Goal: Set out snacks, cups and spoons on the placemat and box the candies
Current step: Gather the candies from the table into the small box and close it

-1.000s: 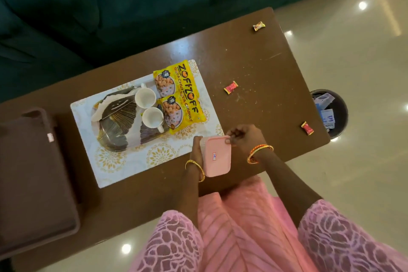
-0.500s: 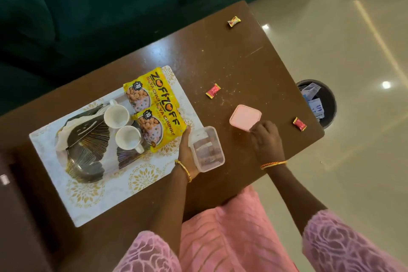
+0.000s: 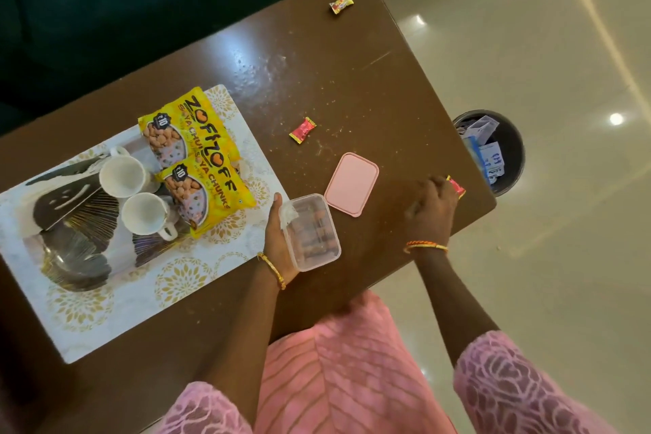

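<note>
My left hand (image 3: 276,240) grips the clear plastic box (image 3: 311,232) from its left side, near the table's front edge. The box's pink lid (image 3: 351,184) lies flat on the table just beyond it. My right hand (image 3: 431,210) reaches to the table's right edge, and its fingertips close on a red candy (image 3: 457,187). Another red candy (image 3: 302,130) lies mid-table, and a yellow-red candy (image 3: 340,3) sits at the far corner. On the white-and-gold placemat (image 3: 141,292) are two white cups (image 3: 121,175) (image 3: 144,213) and two yellow snack packs (image 3: 197,137) (image 3: 211,194).
A dark, shiny leaf-shaped tray (image 3: 77,250) lies on the placemat under the cups. Crumbs speckle the brown table (image 3: 317,63). A round bin (image 3: 507,166) with paper stands on the floor off the right edge. A green sofa (image 3: 105,10) runs behind the table.
My right hand lifted the pink lid off the box, laid it on the table, then moved right to the red candy at the edge. My left hand kept hold of the box.
</note>
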Tool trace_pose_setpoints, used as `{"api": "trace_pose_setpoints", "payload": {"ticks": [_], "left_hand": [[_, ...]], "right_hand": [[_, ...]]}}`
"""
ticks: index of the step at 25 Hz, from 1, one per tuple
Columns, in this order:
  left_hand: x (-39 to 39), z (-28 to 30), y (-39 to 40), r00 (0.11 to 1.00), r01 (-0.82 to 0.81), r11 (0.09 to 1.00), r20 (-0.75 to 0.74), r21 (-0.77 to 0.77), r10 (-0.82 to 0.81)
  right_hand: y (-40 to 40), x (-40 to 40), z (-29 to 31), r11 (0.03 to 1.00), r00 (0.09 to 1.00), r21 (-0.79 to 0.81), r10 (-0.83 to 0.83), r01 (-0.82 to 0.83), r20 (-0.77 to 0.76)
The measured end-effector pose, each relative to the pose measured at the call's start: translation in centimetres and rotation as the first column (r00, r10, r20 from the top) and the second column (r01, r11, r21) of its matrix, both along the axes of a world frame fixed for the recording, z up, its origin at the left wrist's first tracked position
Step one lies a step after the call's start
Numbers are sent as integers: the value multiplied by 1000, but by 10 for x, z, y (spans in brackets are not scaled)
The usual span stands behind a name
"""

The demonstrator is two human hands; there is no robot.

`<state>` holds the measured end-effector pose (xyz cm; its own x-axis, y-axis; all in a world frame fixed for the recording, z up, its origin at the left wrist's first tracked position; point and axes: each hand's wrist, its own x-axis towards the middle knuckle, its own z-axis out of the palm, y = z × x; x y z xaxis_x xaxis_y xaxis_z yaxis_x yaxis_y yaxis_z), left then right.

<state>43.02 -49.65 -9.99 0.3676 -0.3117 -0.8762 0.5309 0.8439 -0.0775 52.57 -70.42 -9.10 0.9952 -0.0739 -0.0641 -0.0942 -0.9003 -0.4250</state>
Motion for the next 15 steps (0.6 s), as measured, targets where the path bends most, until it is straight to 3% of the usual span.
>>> {"api": "trace_pose_setpoints", "payload": {"ticks": [2,4,9,12,15], "left_hand": [[3,-3,-7,1000,8,1000,-19,1,-8],[5,-9,-12,1000,11,1000,-22,5,-11],[10,-18,-19,1000,5,1000,-8,-1,-5],[12,-16,-24,1000,-6,1000,3,17,6],[16,-13,-28,1000,-19,999,-12,43,20]], "right_hand": [[-20,20,-9,991,994,-110,-79,70,-80],[-34,26,-21,978,983,-206,-63,27,-170],[-48,30,-30,982,987,-185,-67,39,-148],[-37,33,-8,992,983,84,-83,98,-162],[-1,13,28,873,963,482,61,76,-263]]}}
